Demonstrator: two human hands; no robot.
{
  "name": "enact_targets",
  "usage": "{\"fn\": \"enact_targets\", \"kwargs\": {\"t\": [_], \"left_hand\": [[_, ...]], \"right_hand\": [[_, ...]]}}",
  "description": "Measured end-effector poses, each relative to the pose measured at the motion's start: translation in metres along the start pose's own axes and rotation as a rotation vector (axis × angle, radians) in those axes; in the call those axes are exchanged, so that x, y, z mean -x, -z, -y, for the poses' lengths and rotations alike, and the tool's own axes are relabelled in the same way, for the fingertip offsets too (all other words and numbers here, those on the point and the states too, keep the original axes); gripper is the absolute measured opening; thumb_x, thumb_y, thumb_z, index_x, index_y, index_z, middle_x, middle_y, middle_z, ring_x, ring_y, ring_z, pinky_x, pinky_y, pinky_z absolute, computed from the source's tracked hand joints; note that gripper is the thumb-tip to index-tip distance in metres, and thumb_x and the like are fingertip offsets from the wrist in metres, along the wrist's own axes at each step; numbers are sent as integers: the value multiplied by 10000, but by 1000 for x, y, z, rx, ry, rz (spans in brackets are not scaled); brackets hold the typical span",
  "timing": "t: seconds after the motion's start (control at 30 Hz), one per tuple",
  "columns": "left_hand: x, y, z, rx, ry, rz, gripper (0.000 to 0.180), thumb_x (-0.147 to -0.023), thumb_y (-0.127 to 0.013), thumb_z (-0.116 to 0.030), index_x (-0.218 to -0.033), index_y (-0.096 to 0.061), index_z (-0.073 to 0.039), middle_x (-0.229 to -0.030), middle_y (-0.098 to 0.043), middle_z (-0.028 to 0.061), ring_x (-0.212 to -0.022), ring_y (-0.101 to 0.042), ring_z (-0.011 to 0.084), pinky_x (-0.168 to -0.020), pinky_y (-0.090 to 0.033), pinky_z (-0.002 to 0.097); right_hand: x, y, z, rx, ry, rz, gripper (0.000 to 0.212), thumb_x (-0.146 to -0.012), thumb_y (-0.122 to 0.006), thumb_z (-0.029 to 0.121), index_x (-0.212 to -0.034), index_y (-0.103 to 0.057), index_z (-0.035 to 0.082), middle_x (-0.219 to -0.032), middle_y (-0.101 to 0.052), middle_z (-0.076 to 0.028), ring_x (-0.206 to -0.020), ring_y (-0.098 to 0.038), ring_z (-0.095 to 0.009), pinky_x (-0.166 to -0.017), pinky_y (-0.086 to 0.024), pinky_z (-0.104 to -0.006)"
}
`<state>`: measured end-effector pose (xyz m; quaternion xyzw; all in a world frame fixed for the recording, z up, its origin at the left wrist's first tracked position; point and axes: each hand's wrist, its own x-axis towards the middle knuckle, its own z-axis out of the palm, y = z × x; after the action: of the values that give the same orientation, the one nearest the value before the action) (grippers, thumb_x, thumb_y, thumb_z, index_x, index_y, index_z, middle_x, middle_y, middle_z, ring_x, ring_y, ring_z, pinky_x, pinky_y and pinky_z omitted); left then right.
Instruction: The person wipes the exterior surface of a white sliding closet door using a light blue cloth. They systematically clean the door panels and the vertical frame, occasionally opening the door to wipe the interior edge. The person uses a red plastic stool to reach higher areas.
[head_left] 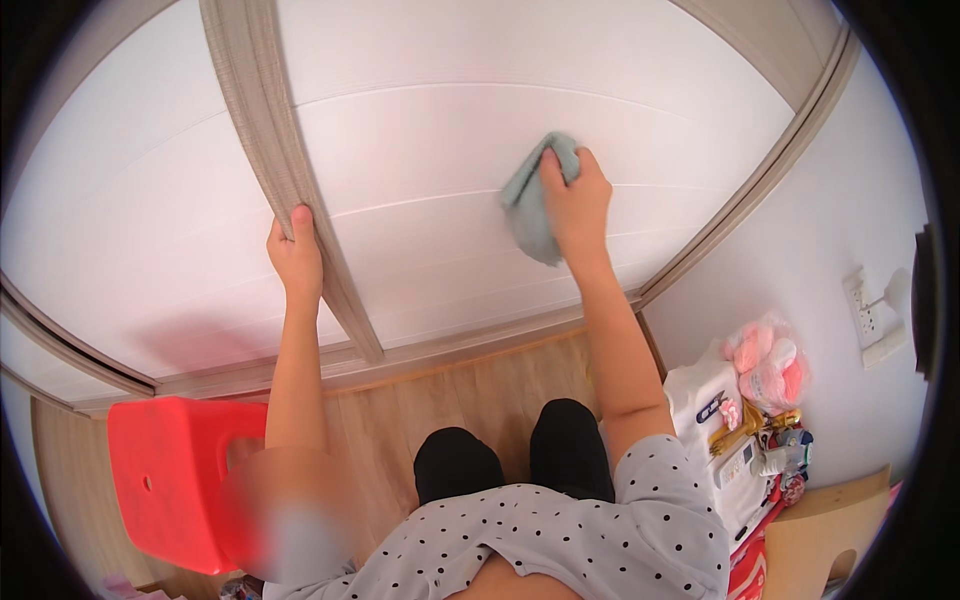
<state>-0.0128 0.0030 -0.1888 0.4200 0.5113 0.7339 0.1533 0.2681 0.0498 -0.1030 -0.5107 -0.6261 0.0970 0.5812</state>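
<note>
My right hand (580, 208) is closed around a folded grey-green cloth (530, 215), which lies against the white panel (410, 145) of a sliding wardrobe door. Part of the cloth hangs loose below and left of my fingers. Further left, my left hand (297, 258) grips the wood-toned upright door frame (262, 105), its thumb on the front face and fingers wrapped round the left edge. A second white panel (120, 190) spans the far side of that frame.
A red plastic stool (165, 480) stands at lower left beside my left arm. At right, a cluttered stand (690, 385) carries a clear bag of pink items (768, 365) and small bottles. A light wooden board (825, 530) and a wall socket (864, 310) are further right.
</note>
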Motion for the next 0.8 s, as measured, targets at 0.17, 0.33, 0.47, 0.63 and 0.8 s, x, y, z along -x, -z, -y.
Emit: {"fn": "enact_targets", "kwargs": {"t": [0.17,0.33,0.47,0.63,0.8], "left_hand": [[-1,2,0,-7,-34,2,572,-824,-529,-542,-907,-558,24,-825,-538,25,-778,-457,122,-719,-386,264],[1,-2,1,32,-42,-29,574,-817,-535,-550,-897,-556,18,-826,-538,24,-782,-459,120,-722,-385,261],[1,0,3,37,-45,-7,579,-814,-538,-553,-895,-554,20,-821,-539,24,-783,-463,121,-724,-386,260],[1,-4,-3,29,-48,-43,574,-814,-540,-550,-888,-549,19,-809,-533,20,-773,-458,116,-715,-384,258],[1,-1,0,32,1,-16,580,-815,-533,-556,-889,-544,19,-806,-527,18,-768,-453,114,-709,-383,254]], "right_hand": [[-5,3,7,-87,-23,11,261,-810,-607,236,-811,-567,-21,-599,-556,-152,-508,-498,-186,-501,-413,-314],[-7,1,-2,-159,-7,27,269,-813,-613,235,-766,-566,-26,-578,-542,-127,-505,-478,-163,-493,-406,-308],[-11,7,18,-112,-80,91,294,-805,-628,250,-765,-567,-35,-580,-547,-119,-522,-486,-167,-510,-412,-308],[-8,6,1,-141,-74,47,313,-787,-649,265,-753,-576,-38,-596,-564,-128,-529,-501,-176,-520,-420,-313],[-24,8,26,-88,13,74,331,-775,-660,276,-750,-583,-45,-618,-571,-138,-545,-509,-194,-536,-431,-318]]}}
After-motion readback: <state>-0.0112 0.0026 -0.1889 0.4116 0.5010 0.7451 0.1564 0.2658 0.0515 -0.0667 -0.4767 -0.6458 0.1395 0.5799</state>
